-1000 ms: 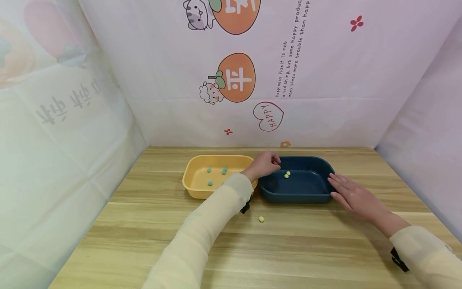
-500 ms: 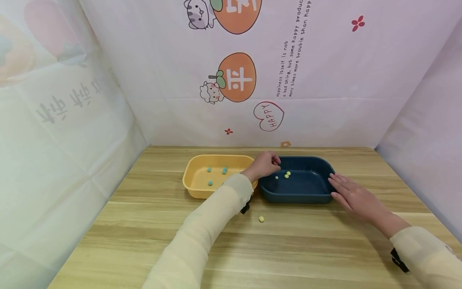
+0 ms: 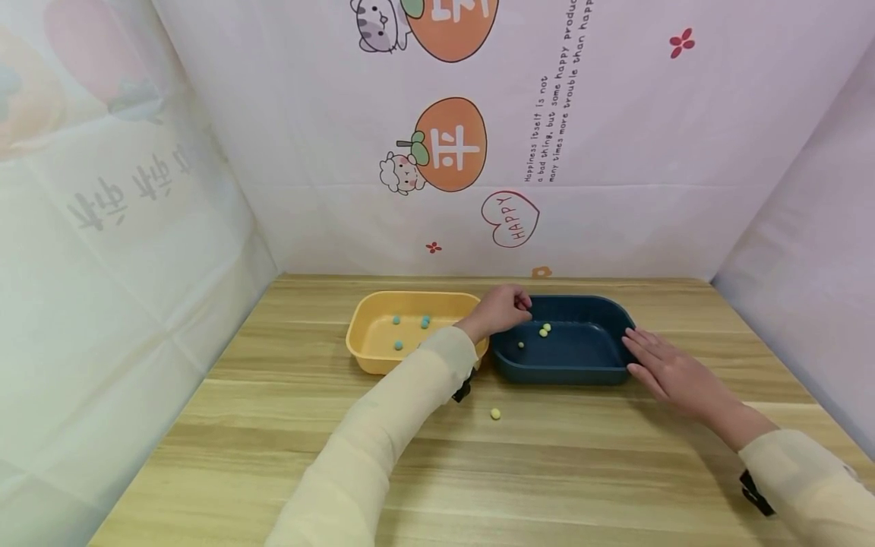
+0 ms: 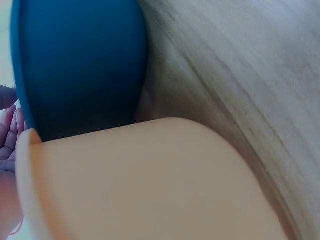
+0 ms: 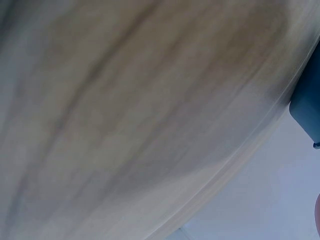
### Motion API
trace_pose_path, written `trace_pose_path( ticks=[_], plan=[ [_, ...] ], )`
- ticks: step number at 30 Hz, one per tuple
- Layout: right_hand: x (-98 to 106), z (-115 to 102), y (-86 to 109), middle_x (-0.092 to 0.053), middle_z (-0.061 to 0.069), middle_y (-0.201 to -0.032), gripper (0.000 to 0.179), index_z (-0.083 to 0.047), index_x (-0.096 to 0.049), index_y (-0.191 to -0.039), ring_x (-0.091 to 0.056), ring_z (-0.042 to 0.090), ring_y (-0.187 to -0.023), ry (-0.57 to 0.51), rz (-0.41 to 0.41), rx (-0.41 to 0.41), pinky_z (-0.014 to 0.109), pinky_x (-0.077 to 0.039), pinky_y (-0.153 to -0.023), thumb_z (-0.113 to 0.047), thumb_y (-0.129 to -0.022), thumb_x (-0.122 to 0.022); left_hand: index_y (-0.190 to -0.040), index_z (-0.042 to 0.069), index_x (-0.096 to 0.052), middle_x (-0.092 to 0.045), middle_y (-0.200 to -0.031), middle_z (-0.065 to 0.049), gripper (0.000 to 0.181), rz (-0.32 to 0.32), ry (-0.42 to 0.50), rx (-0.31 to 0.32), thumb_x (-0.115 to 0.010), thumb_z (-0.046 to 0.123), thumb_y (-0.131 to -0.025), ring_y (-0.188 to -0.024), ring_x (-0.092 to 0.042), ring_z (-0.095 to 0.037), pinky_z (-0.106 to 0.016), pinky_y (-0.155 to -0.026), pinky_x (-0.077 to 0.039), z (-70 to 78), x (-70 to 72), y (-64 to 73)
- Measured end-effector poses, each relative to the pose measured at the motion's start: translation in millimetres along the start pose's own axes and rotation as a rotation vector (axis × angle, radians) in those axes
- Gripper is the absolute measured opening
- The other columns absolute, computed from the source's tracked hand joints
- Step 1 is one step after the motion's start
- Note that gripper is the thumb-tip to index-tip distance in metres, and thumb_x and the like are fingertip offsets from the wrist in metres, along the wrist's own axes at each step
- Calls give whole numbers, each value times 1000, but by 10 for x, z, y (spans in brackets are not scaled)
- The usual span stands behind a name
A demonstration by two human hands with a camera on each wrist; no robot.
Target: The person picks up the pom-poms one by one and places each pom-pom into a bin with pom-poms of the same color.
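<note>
My left hand [image 3: 504,309] is over the left end of a navy blue plastic bin [image 3: 563,374], fingers loosely curled, with nothing showing in them. In the left wrist view its thumb and fingers stand apart beyond the bin's rim. Below it, inside the bin, lies a small dull-yellow ball [image 3: 521,345]. Two pale yellow balls [image 3: 544,330] rest close together further in. My right hand [image 3: 673,374] touches the bin's right end with straight fingertips. Another yellow ball [image 3: 495,414] lies on the wooden table [image 3: 560,471] in front.
A yellow bin [image 3: 369,365] stands against the navy one on its left, with several small blue balls [image 3: 399,346] in it. My left forearm crosses its front right corner. A printed cloth wall [image 3: 615,228] rises behind the table, with cloth on both sides.
A small ball has appeared in the navy bin below my left hand and shifted slightly toward the front. Both hands have stayed in place.
</note>
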State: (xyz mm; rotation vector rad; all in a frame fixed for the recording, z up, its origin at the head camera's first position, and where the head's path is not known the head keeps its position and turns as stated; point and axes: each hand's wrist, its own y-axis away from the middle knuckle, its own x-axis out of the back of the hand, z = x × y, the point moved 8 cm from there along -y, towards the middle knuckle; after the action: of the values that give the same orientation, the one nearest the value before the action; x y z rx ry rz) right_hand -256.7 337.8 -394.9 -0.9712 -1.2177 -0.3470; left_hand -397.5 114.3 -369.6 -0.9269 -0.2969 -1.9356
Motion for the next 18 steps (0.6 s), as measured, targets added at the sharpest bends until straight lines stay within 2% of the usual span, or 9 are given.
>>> trace_pose_path(
  ticks=[6,12,18],
  plan=[
    [-3,8,6,-45,28,-141,48,10,-49,-136,-27,27,-142,6,3,2,21,-6,-115,-21,-100,-55,-101,4,-67,-61,-85,2,13,-21,-7,-33,-71,10,-90,-78,-56,-12,-15,-68,-48,129,83,72],
    [3,2,5,-47,27,-140,48,10,-50,-135,-30,28,-141,6,10,-4,19,-6,-115,-22,-99,-56,-104,-1,-68,-62,-86,3,19,-65,11,-120,-72,11,-89,-79,-58,-10,-14,-69,-49,281,121,199],
    [-10,18,13,-46,28,-140,48,10,-49,-136,-30,29,-141,3,14,-3,19,-6,-115,-21,-100,-55,-98,6,-66,-62,-86,3,12,-111,4,-198,-72,10,-89,-78,-58,-7,-12,-71,-49,428,157,409]
  ],
)
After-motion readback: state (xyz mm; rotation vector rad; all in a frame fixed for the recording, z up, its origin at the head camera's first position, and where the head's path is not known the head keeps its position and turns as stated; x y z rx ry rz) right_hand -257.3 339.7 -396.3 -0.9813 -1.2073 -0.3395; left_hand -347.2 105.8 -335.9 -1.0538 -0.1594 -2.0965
